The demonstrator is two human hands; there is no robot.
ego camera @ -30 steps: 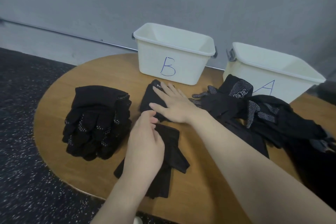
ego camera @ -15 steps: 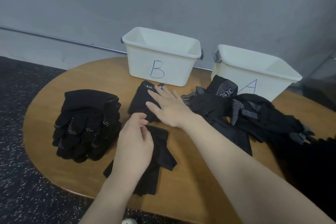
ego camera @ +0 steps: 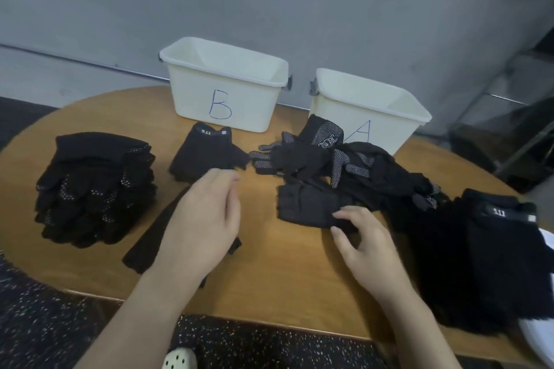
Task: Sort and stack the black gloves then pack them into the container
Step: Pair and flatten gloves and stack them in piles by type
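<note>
A tall stack of dotted black gloves (ego camera: 96, 189) stands at the table's left. A small pile of fingerless black gloves (ego camera: 207, 156) with a white label lies in front of bin B (ego camera: 224, 84). Loose mixed gloves (ego camera: 344, 165) are heaped before bin A (ego camera: 389, 117). My left hand (ego camera: 204, 219) hovers with loosely curled fingers over a flat black glove (ego camera: 147, 243) and holds nothing. My right hand (ego camera: 365, 240) pinches the near edge of a fingerless glove (ego camera: 305, 204) at the heap's front.
Both white bins stand at the back of the round wooden table (ego camera: 284, 278), against a grey wall. More black labelled gloves (ego camera: 485, 249) lie at the table's right edge. A light-coloured shoe (ego camera: 180, 359) shows below the table's front edge.
My right hand has lifted off the fingerless pile near bin B and moved right to the fingerless glove by the loose heap. My left hand stays over the flat glove.
</note>
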